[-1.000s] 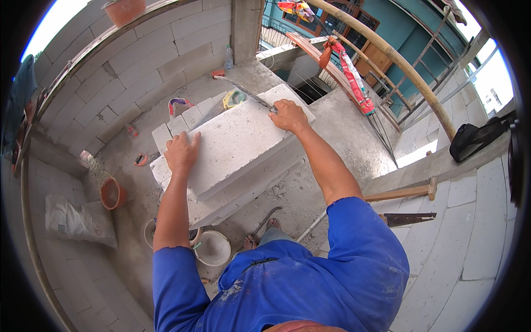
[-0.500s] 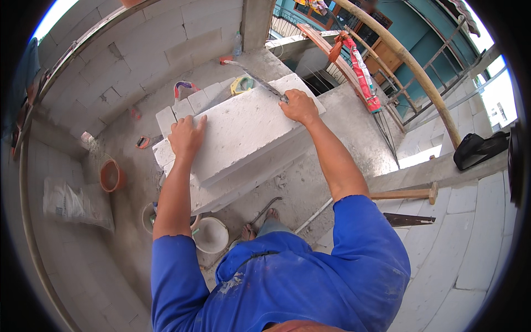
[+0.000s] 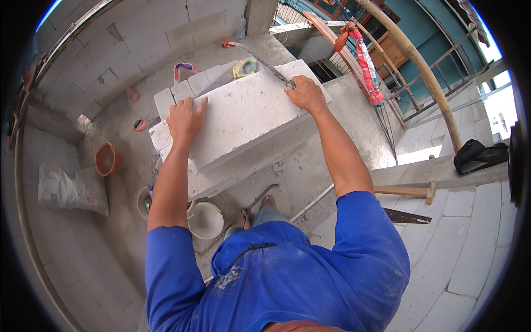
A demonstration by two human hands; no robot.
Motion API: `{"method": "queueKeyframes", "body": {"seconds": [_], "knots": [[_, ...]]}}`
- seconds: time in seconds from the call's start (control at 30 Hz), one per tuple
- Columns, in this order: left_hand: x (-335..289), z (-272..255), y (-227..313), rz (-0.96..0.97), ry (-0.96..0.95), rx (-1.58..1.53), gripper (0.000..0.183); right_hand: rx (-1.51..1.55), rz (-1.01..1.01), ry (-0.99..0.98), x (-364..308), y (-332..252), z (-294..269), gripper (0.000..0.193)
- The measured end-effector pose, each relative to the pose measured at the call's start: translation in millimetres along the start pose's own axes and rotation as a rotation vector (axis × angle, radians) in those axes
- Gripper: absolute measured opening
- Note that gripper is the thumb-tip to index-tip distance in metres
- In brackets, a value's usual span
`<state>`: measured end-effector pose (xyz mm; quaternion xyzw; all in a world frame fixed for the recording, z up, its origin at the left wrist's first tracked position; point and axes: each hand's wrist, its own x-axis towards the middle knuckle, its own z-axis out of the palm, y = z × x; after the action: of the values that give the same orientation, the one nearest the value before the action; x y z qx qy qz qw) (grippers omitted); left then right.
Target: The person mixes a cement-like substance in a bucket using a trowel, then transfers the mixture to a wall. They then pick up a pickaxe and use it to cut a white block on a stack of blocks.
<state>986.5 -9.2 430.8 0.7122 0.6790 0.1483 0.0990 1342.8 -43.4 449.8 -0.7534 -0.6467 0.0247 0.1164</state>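
Left hand point(image 3: 186, 118): fingers spread on aerated-concrete block point(image 3: 251, 110), left end. Right hand point(image 3: 306, 94): curled round dark object point(image 3: 290, 84). Block: atop stacked blocks point(image 3: 221, 180), long axis running near-left to far-right. White bucket point(image 3: 206, 221): near side.

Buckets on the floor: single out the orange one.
It's the orange bucket next to the white sack. The other two buckets, closer to the person's feet, are pale.
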Motion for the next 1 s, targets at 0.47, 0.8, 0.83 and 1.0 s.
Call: {"method": "queueKeyframes", "body": {"seconds": [0.47, 0.8, 0.83, 1.0], "knots": [[1, 1, -2, 0.011, -0.016, 0.011, 0.061, -0.021, 0.050, -0.076, 0, -3, -4, 0.041], [0, 0, -2, 0.002, -0.006, 0.004, 0.061, 0.001, 0.077, -0.088, -5, -15, -8, 0.041], [1, 1, -3, 0.006, 0.001, 0.006, 0.061, -0.003, 0.087, -0.094, -6, -16, -9, 0.041], [2, 4, -3, 0.018, 0.013, -0.009, 0.062, -0.004, 0.055, -0.088, -3, -9, -5, 0.042]]}}
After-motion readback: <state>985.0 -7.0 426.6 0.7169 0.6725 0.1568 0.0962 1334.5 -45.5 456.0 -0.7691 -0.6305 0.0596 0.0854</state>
